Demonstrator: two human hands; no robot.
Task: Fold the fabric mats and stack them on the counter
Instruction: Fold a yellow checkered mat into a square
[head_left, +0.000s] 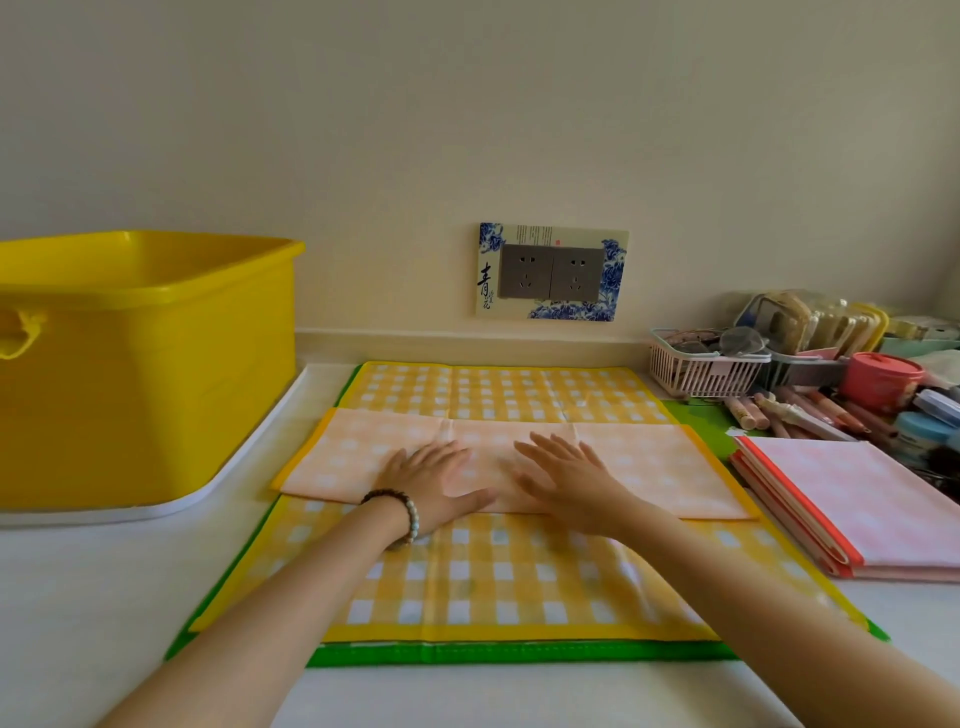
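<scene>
Straight out from the wall socket, toward the person, a pale folded band lies across the yellow checked mat. That mat is spread over a green-edged mat on the bench. The band's long axis runs left to right, parallel to the wall that carries the socket. Whether it is a separate mat folded into a strip or a pleat of the checked one is hard to tell from this view.

Neither grip is closed on anything. The left hand and right hand lie flat, fingers straight, side by side and close together. They press the band near its middle, just below the socket's line.

The next fold probably turns on that position. Both short ends of the band sit well apart from the hands, one out to the socket's left toward the yellow tub, the other out to its right. Each hand is nearer its own end, so closing the strip across its short axis means sliding outward along the band first.

The stack of folded pink mats sits to the socket's right and nearer the person, just beside the band's right end. The right hand looks better placed for the carry.
</scene>
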